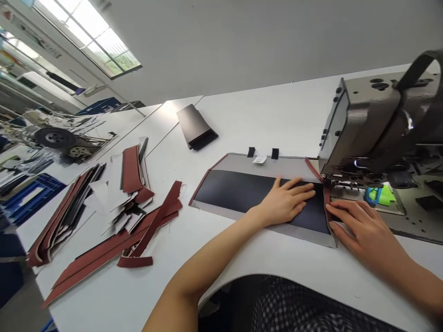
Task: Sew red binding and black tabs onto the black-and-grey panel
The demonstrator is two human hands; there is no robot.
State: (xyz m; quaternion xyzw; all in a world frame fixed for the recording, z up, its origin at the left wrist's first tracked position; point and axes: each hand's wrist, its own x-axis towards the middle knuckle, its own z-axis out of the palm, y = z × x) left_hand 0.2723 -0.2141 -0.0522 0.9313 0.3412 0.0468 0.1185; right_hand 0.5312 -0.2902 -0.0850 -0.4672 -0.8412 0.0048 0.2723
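Note:
A flat panel (238,191) of dark navy material on grey backing, edged with dark red trim, lies on the white table in front of a grey sewing machine (377,120). My left hand (287,200) lies flat on the navy part, fingers stretched toward the machine. My right hand (360,226) presses flat, fingers extended, on the panel's right edge along the red trim strip (327,198), just before the needle and presser foot (332,182). Neither hand grips anything.
Dark red strips (152,226) and stacked cut pieces (69,212) lie at the left. A black stack (195,127) sits farther back. A white label (259,160) and two black tabs rest at the panel's far edge. A blue crate (31,193) stands at far left.

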